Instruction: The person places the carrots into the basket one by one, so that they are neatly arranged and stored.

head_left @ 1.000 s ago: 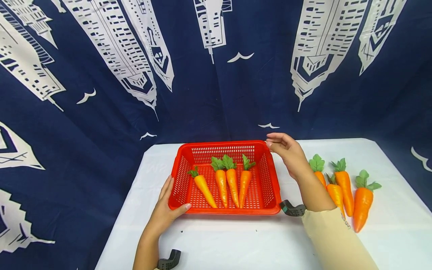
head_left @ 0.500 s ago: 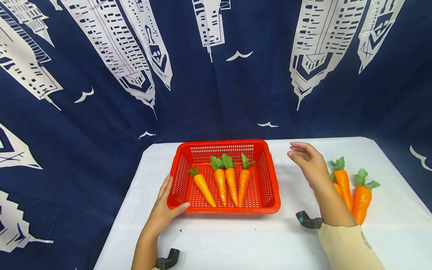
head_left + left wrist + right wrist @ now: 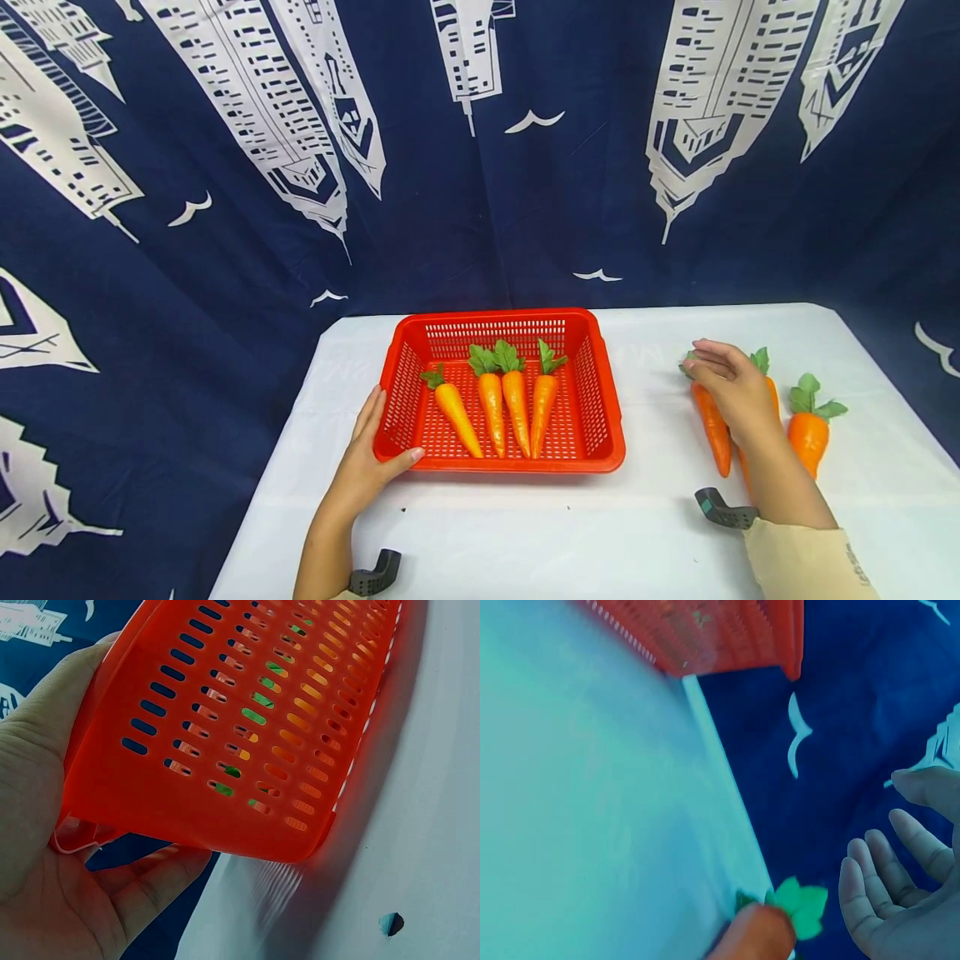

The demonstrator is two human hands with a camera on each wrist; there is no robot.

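Observation:
My left hand (image 3: 366, 458) holds the front left corner of a red plastic basket (image 3: 517, 467), its thumb over the front rim and its fingers along the left side. In the left wrist view, the hand (image 3: 52, 847) wraps the corner of the slotted basket wall (image 3: 105, 791). Several carrots lie in the basket, a yellower carrot (image 3: 459, 421) leftmost. My right hand (image 3: 738, 400) hovers over the carrots on the right, fingers loosely bent and holding nothing. One carrot (image 3: 714, 433) shows just left of it. In the right wrist view, a carrot top (image 3: 761, 934) lies near the spread fingers (image 3: 855, 896).
Another orange carrot (image 3: 808, 437) lies right of my right forearm, which partly covers others. All this is on a white-covered table (image 3: 525, 542). A dark blue curtain (image 3: 487, 217) with white building prints hangs right behind the table's back edge.
My right hand has moved from beside the basket's back right corner rightward and down to the loose carrots. The left hand and basket have stayed in place.

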